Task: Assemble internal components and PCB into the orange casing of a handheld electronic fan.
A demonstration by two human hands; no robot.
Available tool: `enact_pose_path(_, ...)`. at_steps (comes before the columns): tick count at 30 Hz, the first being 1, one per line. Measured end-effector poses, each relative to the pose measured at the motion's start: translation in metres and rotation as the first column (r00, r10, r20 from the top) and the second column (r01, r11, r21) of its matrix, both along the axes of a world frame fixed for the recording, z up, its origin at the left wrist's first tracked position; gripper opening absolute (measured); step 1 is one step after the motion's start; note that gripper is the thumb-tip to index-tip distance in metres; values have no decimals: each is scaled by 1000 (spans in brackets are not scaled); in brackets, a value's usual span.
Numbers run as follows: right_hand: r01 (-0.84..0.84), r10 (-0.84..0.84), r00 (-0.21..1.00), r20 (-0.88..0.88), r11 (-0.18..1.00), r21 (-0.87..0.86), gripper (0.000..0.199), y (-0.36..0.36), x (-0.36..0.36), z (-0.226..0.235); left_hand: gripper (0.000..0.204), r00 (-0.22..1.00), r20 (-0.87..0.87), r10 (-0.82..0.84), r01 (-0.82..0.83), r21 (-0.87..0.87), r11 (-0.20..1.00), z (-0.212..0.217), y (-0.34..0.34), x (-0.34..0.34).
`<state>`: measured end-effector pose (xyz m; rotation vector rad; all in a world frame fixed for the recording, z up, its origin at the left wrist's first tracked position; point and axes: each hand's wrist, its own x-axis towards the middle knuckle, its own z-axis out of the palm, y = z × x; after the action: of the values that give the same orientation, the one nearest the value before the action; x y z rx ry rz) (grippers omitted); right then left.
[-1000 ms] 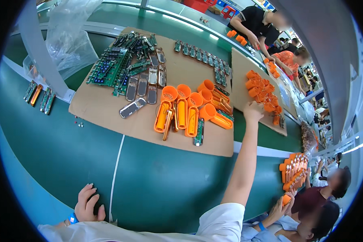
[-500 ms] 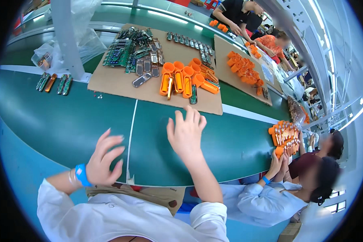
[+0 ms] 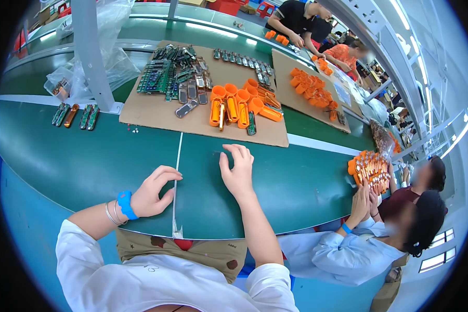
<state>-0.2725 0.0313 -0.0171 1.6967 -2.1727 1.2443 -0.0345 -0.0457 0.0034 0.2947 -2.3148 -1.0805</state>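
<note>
Both hands are over the green tabletop (image 3: 104, 156) with nothing in them. My left hand (image 3: 153, 191) is near the white seam line, fingers bent and thumb apart. To its right, my right hand (image 3: 237, 169) has curved fingers pointing at the near edge of a cardboard sheet (image 3: 156, 117). On that sheet stand orange plastic holders (image 3: 217, 115), some with shiny copper-coloured pieces in them. Close by lies a narrow green circuit board (image 3: 251, 125). Left of the holders is a heap of green circuit boards (image 3: 164, 75) and a loose grey-faced module (image 3: 186, 108).
Several narrow boards (image 3: 88, 117) lie at the far left, near a metal post (image 3: 92, 57) and a clear plastic bag (image 3: 114, 67). At the right, a co-worker's hands (image 3: 361, 203) hold a cluster of orange holders (image 3: 369, 169). More orange holders (image 3: 312, 88) sit on another cardboard sheet.
My left hand has moved right and a little up, toward the seam. My right hand has shifted slightly, its fingers drawn closer together. The view has also moved a little.
</note>
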Motion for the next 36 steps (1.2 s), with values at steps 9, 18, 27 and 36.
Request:
enact_pose_path(9,33,-25,997,79,994,-104,28,6,-8,7,16,998,-43,-42,49,164,985,-3,-5,2)
enact_pose_path(18,13,-6,981,194,999,-32,26,8,-6,10,20,996,-39,-83,89,217,972,-4,-5,2)
enact_pose_path(27,-14,25,971,237,999,-50,26,3,-10,4,17,997,-8,-79,78,279,957,-8,-5,3)
enact_pose_path(36,-47,60,989,133,994,-95,21,1,-6,-3,16,996,-17,-82,83,307,948,-14,-5,2)
